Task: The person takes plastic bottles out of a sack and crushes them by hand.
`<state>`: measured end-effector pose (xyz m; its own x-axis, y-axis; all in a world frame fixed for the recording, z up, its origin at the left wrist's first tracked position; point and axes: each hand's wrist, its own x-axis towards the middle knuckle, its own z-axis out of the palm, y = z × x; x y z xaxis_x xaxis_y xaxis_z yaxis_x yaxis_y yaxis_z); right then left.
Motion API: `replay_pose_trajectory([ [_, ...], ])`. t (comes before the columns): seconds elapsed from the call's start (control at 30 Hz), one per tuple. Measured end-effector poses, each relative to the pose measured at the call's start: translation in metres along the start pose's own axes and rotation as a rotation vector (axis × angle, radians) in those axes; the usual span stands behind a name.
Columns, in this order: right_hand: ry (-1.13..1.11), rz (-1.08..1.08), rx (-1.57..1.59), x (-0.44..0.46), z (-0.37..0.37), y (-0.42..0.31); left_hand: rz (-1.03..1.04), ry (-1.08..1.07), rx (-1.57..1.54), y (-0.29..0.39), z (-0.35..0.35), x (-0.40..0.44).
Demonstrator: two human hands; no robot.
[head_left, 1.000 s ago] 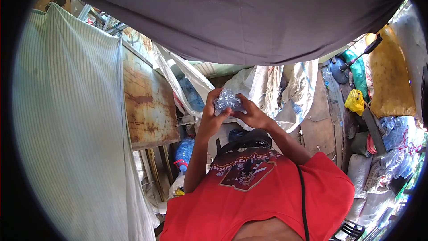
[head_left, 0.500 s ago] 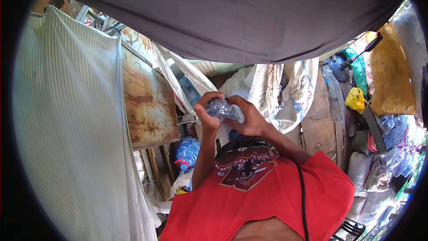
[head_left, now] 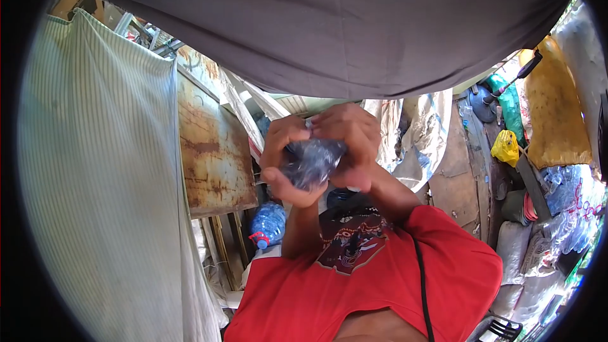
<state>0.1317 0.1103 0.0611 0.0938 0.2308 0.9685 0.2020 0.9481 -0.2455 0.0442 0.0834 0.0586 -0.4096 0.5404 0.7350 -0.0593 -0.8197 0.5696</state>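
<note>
A crushed clear plastic bottle (head_left: 313, 161) is held up in front of my chest, blurred by motion. My left hand (head_left: 282, 164) wraps its left side, the thumb lying along the lower edge. Around the other side curl the fingers of my right hand (head_left: 353, 141), and both sets of fingertips nearly meet above the plastic. A small white part shows below my right hand; I cannot make out what it is.
A large blue-tinted bottle (head_left: 268, 223) with a red handle lies below left. Beside it stand a rusty metal panel (head_left: 215, 158) and a striped curtain (head_left: 107, 171). Dark cloth (head_left: 329, 25) hangs overhead. Rightward are a white sack (head_left: 427, 133), a yellow bag (head_left: 505, 147) and piled plastic bottles (head_left: 570, 202).
Both hands have come nearer the camera and closed further round the bottle. The bottle has turned and its white end, seen at the right before, is now mostly covered.
</note>
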Motion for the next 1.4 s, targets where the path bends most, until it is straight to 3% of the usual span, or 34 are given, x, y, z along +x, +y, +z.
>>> replay_pose_trajectory([
  [0.17,-0.117,-0.279,-0.129,0.036,0.002,-0.008,-0.019,0.138,-0.441,0.009,0.007,0.011],
  [0.23,-0.215,-0.302,-0.15,0.043,0.005,-0.005,-0.197,0.15,-0.372,0.007,-0.011,0.012],
  [0.3,-0.295,-0.253,-0.196,0.051,0.009,-0.008,-0.086,0.179,-0.352,-0.014,-0.019,0.015],
  [0.47,-0.33,-0.01,-0.304,0.036,0.028,0.018,-0.295,0.48,-0.082,-0.028,-0.008,0.024],
  [0.67,-0.375,0.24,-0.437,0.008,0.027,0.03,-0.309,0.226,0.177,-0.046,-0.023,0.009],
  [0.83,-0.367,0.167,-0.246,0.009,0.012,0.012,-0.249,0.116,0.348,-0.034,-0.042,-0.003],
  [0.9,-0.327,0.105,-0.173,0.009,0.003,0.006,-0.094,0.075,0.208,-0.026,-0.033,-0.003],
  [1.07,-0.359,0.042,-0.056,0.02,-0.018,0.007,0.072,-0.033,0.27,-0.012,-0.019,-0.009],
  [1.13,-0.398,0.051,0.078,0.022,-0.032,0.01,-0.092,-0.227,-0.129,-0.013,-0.04,-0.013],
  [1.2,-0.582,-0.016,0.169,0.021,-0.046,0.0,-0.435,-0.401,-0.583,-0.007,-0.061,-0.013],
  [1.23,-0.672,-0.047,0.207,0.02,-0.051,-0.01,-0.528,-0.484,-0.568,-0.005,-0.063,-0.009],
  [1.33,-0.743,-0.142,0.295,0.001,-0.046,-0.031,-0.35,-0.873,-0.211,0.016,-0.041,-0.001],
  [1.4,-0.733,-0.167,0.368,-0.009,-0.044,-0.038,-0.488,-0.805,-0.38,0.025,-0.036,-0.026],
])
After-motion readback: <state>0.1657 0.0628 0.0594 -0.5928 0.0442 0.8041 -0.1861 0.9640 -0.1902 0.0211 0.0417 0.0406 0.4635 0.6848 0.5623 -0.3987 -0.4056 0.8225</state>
